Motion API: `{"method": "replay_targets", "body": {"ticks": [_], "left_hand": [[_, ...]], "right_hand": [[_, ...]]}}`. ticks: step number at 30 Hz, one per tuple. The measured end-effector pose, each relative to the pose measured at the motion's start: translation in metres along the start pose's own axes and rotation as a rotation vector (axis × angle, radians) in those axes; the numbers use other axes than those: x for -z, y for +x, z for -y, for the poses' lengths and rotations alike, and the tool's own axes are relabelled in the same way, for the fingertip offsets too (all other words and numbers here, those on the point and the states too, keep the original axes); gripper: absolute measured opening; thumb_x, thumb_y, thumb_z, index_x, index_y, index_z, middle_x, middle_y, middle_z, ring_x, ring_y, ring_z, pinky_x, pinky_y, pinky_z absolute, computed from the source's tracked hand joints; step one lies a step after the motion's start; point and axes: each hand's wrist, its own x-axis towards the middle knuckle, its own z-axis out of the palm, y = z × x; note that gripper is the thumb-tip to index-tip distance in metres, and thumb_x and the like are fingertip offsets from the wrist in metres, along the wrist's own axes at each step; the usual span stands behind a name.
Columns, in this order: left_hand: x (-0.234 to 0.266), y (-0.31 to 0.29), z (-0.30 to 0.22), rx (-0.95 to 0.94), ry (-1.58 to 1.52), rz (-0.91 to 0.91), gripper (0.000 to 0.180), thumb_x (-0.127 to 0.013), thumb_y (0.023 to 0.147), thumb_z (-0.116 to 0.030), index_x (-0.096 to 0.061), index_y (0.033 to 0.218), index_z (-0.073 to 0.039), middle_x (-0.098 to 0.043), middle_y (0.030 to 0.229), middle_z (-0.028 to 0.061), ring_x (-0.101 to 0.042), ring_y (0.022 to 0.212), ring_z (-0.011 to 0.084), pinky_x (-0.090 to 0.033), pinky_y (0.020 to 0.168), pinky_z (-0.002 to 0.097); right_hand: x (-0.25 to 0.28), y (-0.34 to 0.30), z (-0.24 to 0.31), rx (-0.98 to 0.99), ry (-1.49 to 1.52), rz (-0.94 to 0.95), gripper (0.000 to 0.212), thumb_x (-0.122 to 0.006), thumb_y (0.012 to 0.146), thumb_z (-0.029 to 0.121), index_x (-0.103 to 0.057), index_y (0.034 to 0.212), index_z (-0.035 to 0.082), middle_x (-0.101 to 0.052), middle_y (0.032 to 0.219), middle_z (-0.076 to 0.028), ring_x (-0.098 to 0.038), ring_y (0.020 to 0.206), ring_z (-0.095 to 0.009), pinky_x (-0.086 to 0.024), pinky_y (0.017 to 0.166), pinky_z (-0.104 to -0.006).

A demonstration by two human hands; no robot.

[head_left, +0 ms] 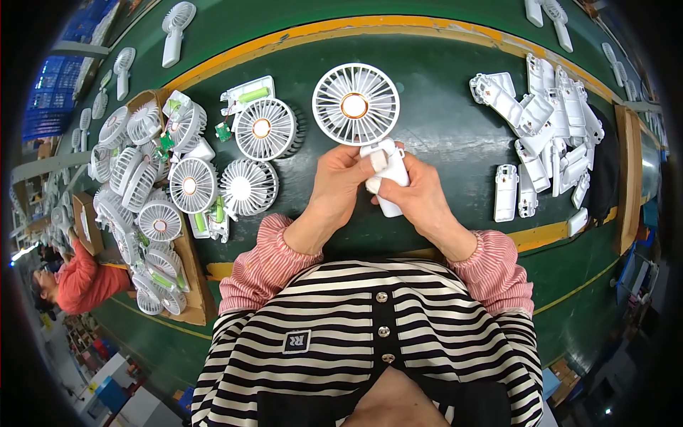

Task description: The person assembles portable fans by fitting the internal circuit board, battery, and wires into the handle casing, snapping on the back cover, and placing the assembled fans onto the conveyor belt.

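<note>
A white handheld fan (356, 105) with a round slotted head and a copper-coloured ring at its centre is held in front of me, head pointing away. My left hand (337, 183) grips the upper handle near the neck, fingers behind and thumb on top. On the lower part of the handle (393, 173), my right hand (421, 193) is closed with its thumb pressing the front. Both thumbs wear white finger covers. The fingers beneath the handle are mostly hidden. Just left of the held fan lies another fan head (265, 129) beside an open handle shell with a green battery (254, 95).
A cardboard box (198, 285) on the left overflows with fan heads. At the right, white handle shells (558, 132) lie in a loose pile before a wooden edge (627, 178). Finished-looking fans (176, 32) lie beyond the yellow strip. A person in red (91, 279) sits far left.
</note>
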Motion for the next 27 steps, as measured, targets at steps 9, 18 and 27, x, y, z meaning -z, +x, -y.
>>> {"method": "replay_targets", "body": {"ticks": [9, 18, 27], "left_hand": [[0.005, 0.001, 0.009, 0.01, 0.028, 0.002, 0.038, -0.059, 0.077, 0.0, -0.05, 0.113, 0.006, -0.059, 0.106, 0.016, -0.058, 0.095, 0.0193, -0.046, 0.084, 0.0294], [-0.002, 0.011, 0.007, -0.06, 0.047, -0.007, 0.025, -0.059, 0.078, -0.003, -0.058, 0.102, 0.004, -0.062, 0.093, 0.0073, -0.059, 0.075, 0.0114, -0.047, 0.059, 0.0219], [0.018, 0.019, 0.025, -0.281, 0.27, -0.025, 0.03, -0.051, 0.085, -0.007, -0.051, 0.113, 0.004, -0.064, 0.086, 0.0092, -0.054, 0.062, 0.0078, -0.046, 0.056, 0.0206]], "right_hand": [[0.0, 0.0, -0.003, -0.007, 0.101, -0.003, 0.027, -0.055, 0.072, -0.001, -0.055, 0.098, -0.005, -0.061, 0.084, -0.009, -0.059, 0.067, -0.013, -0.051, 0.058, -0.0251], [0.004, 0.01, -0.002, 0.029, 0.023, -0.05, 0.024, -0.058, 0.072, 0.001, -0.056, 0.096, -0.004, -0.06, 0.083, -0.008, -0.058, 0.066, -0.012, -0.051, 0.056, -0.0249], [0.06, 0.076, 0.085, 0.334, -0.496, -0.291, 0.03, -0.067, 0.06, 0.018, -0.057, 0.081, -0.001, -0.06, 0.069, -0.013, -0.057, 0.061, -0.02, -0.045, 0.057, -0.0329]]}}
